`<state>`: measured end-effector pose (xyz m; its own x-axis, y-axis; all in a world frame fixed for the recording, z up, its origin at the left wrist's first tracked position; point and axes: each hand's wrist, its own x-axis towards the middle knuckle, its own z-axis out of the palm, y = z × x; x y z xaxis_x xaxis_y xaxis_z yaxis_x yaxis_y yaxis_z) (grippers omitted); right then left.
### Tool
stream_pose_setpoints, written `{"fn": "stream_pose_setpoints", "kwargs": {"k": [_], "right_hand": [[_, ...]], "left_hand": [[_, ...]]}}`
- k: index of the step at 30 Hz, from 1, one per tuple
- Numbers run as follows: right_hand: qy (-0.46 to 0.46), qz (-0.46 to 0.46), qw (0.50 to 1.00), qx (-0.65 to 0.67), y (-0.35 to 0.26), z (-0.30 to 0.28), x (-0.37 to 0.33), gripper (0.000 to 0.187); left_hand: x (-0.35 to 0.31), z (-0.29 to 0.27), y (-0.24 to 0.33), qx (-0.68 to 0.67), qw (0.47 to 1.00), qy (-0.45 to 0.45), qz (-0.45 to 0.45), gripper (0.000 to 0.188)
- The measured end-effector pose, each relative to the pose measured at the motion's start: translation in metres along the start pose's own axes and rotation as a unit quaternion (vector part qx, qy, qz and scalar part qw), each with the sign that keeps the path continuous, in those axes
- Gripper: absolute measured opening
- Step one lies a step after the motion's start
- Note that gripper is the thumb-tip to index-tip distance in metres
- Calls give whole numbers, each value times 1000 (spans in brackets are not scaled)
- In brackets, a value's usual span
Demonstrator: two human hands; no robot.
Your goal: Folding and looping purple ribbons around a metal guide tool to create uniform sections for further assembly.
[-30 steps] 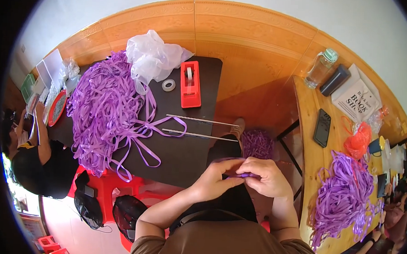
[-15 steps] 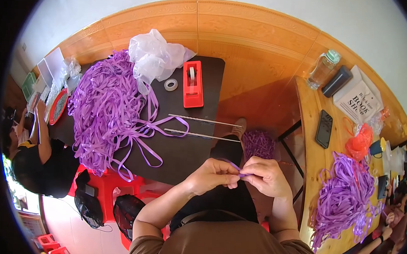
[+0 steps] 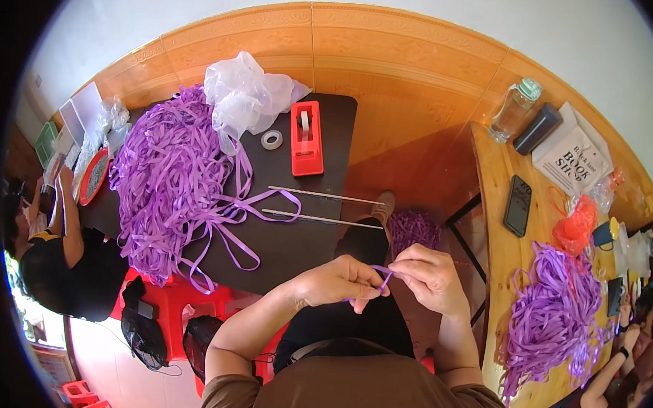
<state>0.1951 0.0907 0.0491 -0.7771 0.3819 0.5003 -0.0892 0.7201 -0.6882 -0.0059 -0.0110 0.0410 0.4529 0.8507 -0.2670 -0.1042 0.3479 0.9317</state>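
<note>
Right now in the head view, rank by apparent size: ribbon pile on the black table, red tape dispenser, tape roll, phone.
1. ribbon pile
2. red tape dispenser
3. phone, slightly smaller, though fisheye bending makes that unsure
4. tape roll

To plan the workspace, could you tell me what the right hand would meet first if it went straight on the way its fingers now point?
Probably the left hand: the right hand points leftward at it, both pinching one purple ribbon. Depth is unclear.
</note>
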Motion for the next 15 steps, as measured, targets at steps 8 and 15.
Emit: {"fn": "stream_pose_setpoints", "kwargs": {"k": [8, 15], "right_hand": [[175, -97, 946, -256, 11, 17, -6, 29], [306, -51, 913, -266, 27, 50, -13, 28]], "left_hand": [[1, 6, 1, -107, 986, 106, 65, 18], [-11, 20, 29, -120, 986, 98, 64, 18]]}}
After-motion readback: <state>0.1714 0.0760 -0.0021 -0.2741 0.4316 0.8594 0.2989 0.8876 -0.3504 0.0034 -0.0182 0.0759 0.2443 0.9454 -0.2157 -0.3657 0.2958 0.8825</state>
